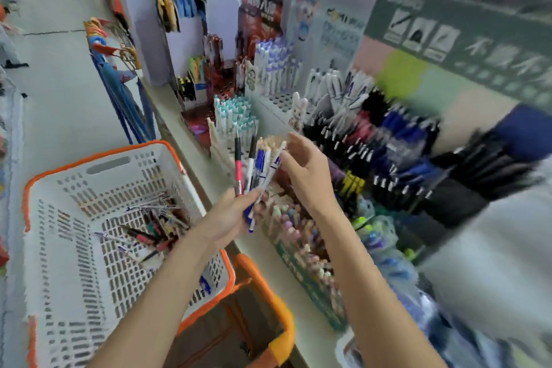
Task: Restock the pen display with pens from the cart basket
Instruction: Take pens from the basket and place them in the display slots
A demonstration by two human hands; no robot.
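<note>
Several slim plastic pens (254, 170), red, white and blue, stand upright in the gripping left hand (230, 218). The right hand (304, 170) pinches one white pen (273, 167) at its top. The tiered pen display (373, 143) lies just right of it, and the white, orange-rimmed cart basket (98, 155) lies to the left.

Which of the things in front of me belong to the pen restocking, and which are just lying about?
Job: left hand holding a bunch of pens; right hand pinching a white and blue pen from it; loose pens in the white cart basket; pen display.
Just about: orange lower basket; green sign; blue hanging goods.
</note>
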